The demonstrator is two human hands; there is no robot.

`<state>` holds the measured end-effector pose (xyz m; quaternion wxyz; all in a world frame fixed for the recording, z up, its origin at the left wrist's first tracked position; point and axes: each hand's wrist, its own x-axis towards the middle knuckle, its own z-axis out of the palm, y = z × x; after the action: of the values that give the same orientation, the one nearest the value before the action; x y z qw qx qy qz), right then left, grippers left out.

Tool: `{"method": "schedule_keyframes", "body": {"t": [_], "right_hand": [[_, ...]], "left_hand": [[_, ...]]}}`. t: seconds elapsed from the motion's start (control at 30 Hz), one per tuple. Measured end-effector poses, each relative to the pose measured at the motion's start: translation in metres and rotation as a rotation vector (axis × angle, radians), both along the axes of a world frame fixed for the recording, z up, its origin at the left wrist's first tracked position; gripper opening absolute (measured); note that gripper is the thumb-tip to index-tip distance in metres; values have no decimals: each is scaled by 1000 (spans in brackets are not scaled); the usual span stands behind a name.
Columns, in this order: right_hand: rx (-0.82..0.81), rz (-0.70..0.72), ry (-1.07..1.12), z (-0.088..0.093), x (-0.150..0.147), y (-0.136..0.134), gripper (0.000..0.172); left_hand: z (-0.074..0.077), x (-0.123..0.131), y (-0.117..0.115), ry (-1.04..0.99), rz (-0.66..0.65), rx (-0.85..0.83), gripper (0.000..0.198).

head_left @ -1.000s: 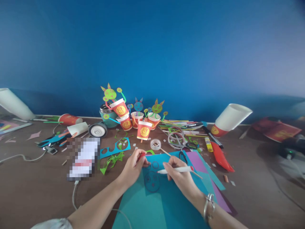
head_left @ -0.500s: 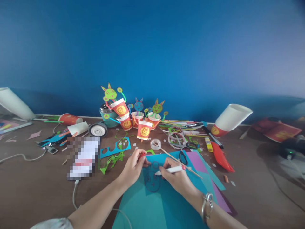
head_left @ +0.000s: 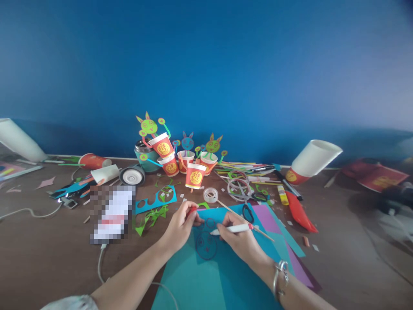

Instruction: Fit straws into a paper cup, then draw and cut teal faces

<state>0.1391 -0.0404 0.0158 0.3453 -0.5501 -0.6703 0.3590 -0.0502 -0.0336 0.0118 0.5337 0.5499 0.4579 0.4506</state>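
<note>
Marker [head_left: 237, 229], white smooth barrel, lower centre of frame, slanted with its tip toward the left; right hand [head_left: 241, 246] curled round it in a writing grip. Tip over upper right of a drawn round face on blue paper [head_left: 206, 252]; contact cannot be told. Left hand [head_left: 179, 226] mostly closed, thumb and forefinger pinching a small red piece [head_left: 192, 210], fingertips at the blue paper's upper left. Paper lies between the hands, flat; small circle drawn above the face. Beneath: smooth teal sheet [head_left: 190, 284], purple sheet [head_left: 270, 220] showing at right. Thin wooden stick [head_left: 264, 234] lies slantwise just beyond right hand, black loop handle [head_left: 248, 213] near it. Farther up, centre: tape roll [head_left: 211, 196], ring-shaped; red paper cup [head_left: 195, 176], white-rimmed. Left of centre: blue offcut [head_left: 167, 196] with round holes, jagged green scraps [head_left: 151, 219].
</note>
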Motion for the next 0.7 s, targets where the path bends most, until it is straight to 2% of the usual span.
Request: {"method": "schedule_keyframes", "body": {"t": [0.23, 0.43, 0.7], "right_hand": [[-38, 38, 33, -4, 0, -1, 24], [-6, -44, -16, -3, 1, 0, 25], [-26, 1, 3, -2, 1, 0, 24]], "left_hand": [[0, 0, 0, -8, 4, -3, 26], [1, 0, -1, -10, 13, -8, 27], [1, 0, 0, -6, 12, -6, 26]]}}
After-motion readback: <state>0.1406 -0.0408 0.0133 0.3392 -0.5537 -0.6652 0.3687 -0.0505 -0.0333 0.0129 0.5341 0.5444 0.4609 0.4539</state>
